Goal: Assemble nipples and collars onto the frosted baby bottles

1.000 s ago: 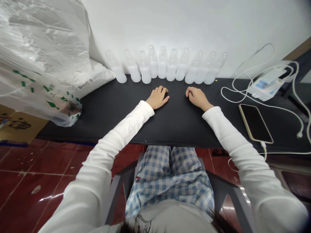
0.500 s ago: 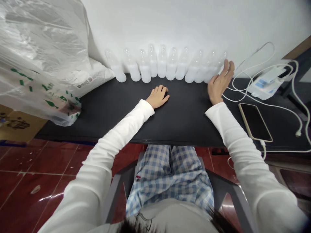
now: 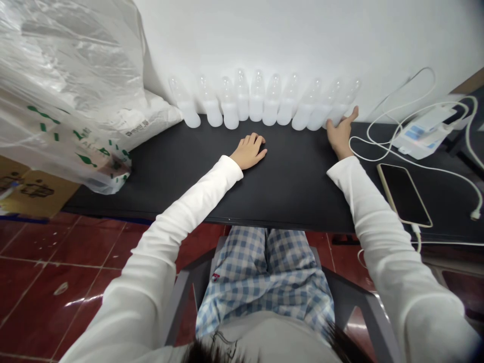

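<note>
Several frosted white bottles [image 3: 256,103] with clear domed tops stand in a row along the wall at the back of the black table [image 3: 280,176]. At the row's right end, my right hand [image 3: 341,136] is around the lower part of the last bottle [image 3: 347,98], thumb on its left and a finger on its right. The hand partly hides that bottle's base. My left hand [image 3: 247,151] lies palm down on the table in front of the middle bottles, fingers slightly bent, holding nothing.
Plastic bags [image 3: 86,75] and a cardboard box [image 3: 38,189] are on the left. On the right lie a phone [image 3: 404,194] on a charging cable, a white power strip [image 3: 427,131] and looped white cables [image 3: 381,143]. The wall stands close behind the bottles.
My right hand has come down from beside the last bottle's upper part to its base and closed around it. My left hand stays on the table. The view has shifted slightly.
</note>
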Demonstrator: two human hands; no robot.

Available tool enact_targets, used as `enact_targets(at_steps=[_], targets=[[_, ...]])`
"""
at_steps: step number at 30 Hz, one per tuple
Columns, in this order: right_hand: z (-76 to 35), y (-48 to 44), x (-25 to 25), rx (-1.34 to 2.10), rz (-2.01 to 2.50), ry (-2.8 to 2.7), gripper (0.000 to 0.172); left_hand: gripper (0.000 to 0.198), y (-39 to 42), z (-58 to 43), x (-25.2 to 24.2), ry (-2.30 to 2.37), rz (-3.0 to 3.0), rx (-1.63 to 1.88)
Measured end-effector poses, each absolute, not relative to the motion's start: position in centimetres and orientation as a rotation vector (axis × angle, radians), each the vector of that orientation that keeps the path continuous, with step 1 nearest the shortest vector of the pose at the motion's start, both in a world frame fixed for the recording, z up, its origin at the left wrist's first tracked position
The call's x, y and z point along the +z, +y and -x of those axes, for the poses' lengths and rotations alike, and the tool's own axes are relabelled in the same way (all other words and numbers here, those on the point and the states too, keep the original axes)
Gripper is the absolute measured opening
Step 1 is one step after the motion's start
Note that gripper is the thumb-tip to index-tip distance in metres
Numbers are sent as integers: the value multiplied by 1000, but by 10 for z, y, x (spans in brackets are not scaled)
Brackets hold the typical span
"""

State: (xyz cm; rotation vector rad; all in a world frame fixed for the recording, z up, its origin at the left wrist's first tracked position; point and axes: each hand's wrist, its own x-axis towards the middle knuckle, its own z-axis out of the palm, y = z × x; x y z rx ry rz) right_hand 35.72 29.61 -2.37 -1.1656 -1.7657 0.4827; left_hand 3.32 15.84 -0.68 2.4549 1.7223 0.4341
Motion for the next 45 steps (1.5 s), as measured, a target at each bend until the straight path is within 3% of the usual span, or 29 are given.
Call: enact_targets(at_steps=[7,14,16,18,20,21,24,27,29,34,40,45], targets=[[-345,294,-14,212,1611,-1379,73,38,158,-33,-5,1713,-2460,432],[-343,268,-6,-4,1328,-1209,65,38,156,-33,-3,1710,-2468,422],[-340,260,-4,101,1166,-1217,59,38,156,-34,-2,1707,-2472,450],[-332,252,-1,433,1038,-1327,50,38,157,-34,-2,1706,-2461,512],[-317,243,1,798,952,-1465,59,39,157,-35,-3,1674,-2433,605],[-307,238,1,834,959,-1475,68,40,158,-35,-3,1638,-2416,658],[-271,216,0,434,1085,-1298,88,52,158,-39,-6,1437,-2360,789],[-237,190,-2,469,1063,-1427,89,76,158,-45,-11,1176,-2309,863],[-221,178,-3,555,1002,-1497,87,82,157,-49,-13,1104,-2291,924],[-209,178,-10,873,811,-1473,77,61,155,-50,-7,1314,-2173,1108],[-219,188,-5,1258,753,-1235,59,56,151,-50,2,1419,-2046,1172],[-219,180,3,1469,770,-1197,59,48,157,-47,-3,1418,-1944,1295]])
